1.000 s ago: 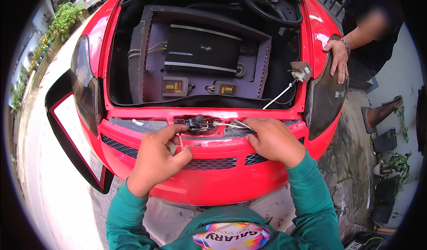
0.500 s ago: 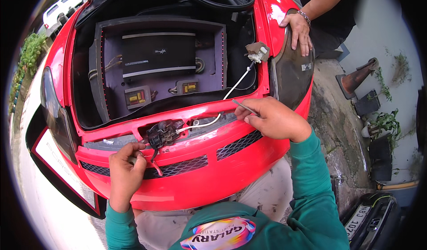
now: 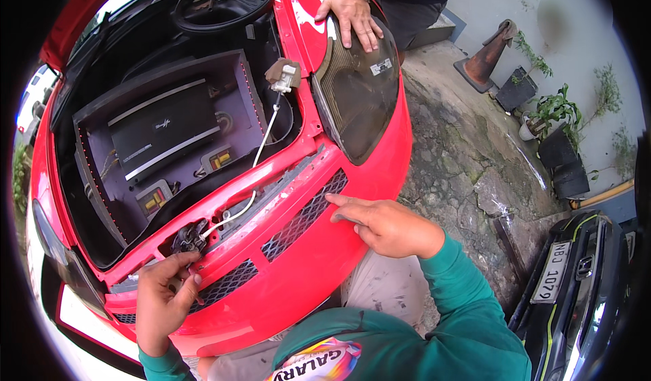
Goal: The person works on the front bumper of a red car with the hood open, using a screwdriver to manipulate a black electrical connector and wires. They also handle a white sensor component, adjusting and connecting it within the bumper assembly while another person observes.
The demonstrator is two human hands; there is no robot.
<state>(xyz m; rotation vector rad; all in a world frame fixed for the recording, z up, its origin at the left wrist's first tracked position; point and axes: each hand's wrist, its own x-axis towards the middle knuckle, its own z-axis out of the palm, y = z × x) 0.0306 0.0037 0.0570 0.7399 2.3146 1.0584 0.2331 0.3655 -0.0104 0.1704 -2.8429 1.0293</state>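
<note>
A black latch mechanism (image 3: 190, 238) sits at the red car's front edge, with a white cable (image 3: 231, 217) running from it over the trunk lip. The cable's other end meets a white fitting (image 3: 285, 78) backed by brown material. My left hand (image 3: 165, 298) is closed just below the latch, thumb and fingers pinched; what lies between them is hidden. A thin reddish strip (image 3: 197, 295) hangs beside its thumb. Above the front grille (image 3: 306, 217), my right hand (image 3: 386, 226) has its index finger stretched out and the others curled. Whatever they hold cannot be made out.
Inside the open front trunk, a black amplifier (image 3: 165, 127) lies in a purple-lined box. Another person's hand (image 3: 350, 16) rests by the dark headlight cover (image 3: 359, 93). To the right are a worn cone (image 3: 483, 59), potted plants (image 3: 553, 113) and a black bumper (image 3: 573, 279).
The view has turned, so the car appears tilted and shifted left. My right hand has moved from the trunk lip to the grille; the thin metal rod in it no longer shows clearly.
</note>
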